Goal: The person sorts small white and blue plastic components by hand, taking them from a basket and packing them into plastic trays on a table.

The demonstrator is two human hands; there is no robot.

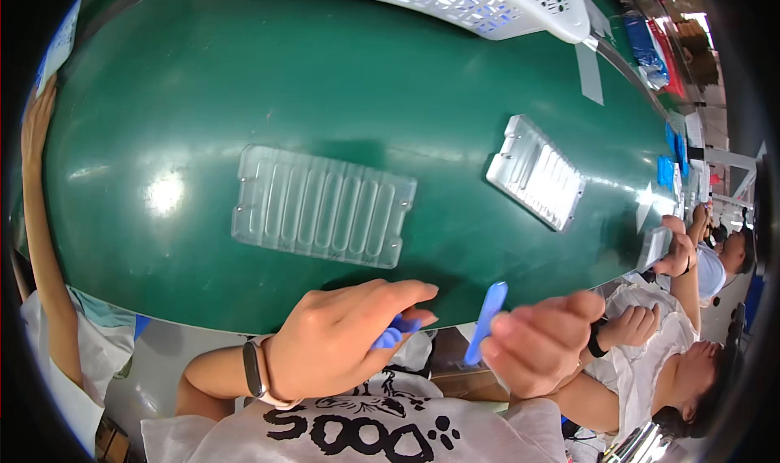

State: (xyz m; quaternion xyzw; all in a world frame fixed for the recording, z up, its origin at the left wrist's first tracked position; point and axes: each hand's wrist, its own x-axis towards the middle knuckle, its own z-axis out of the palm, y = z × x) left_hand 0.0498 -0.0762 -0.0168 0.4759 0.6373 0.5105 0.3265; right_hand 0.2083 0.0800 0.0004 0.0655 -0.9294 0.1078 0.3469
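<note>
Just off the green counter (244, 73) edge, our left hand (337, 341) fingers pinch small blue plastic bits (394, 333); right hand (540, 345) grips a flat blue plastic strip (486, 321), w/ a clear ribbed plastic tray (323, 205) nearby.

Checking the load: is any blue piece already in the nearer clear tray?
No: the clear tray has bare slots; both blue pieces are in the hands.

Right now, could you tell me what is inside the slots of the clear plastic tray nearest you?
The clear ribbed plastic tray shows only green table through its long slots; no parts visible.
</note>
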